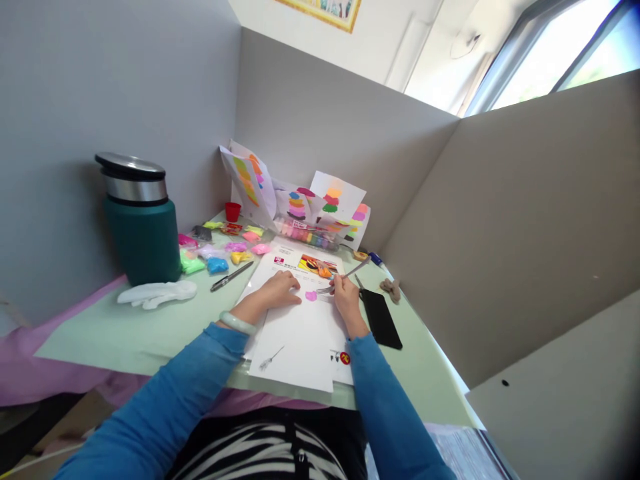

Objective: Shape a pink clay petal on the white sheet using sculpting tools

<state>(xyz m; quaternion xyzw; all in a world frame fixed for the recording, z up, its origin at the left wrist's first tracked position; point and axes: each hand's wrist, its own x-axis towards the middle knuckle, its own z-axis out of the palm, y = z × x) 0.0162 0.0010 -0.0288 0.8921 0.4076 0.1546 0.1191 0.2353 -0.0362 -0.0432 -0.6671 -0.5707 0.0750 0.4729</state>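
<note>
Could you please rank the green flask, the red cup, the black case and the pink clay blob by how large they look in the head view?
1. green flask
2. black case
3. red cup
4. pink clay blob

The cup stands farther away, so its rank is less sure.

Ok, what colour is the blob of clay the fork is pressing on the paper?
Pink: the clay blob under the fork in the right hand, seen in the head view.

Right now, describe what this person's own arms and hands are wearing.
Both arms are in long, plain bright-blue sleeves reaching to the wrists. The left hand is bare, with a pale green, smooth bangle around its wrist. The right hand is bare too; no ring, watch or glove shows on it.
</note>
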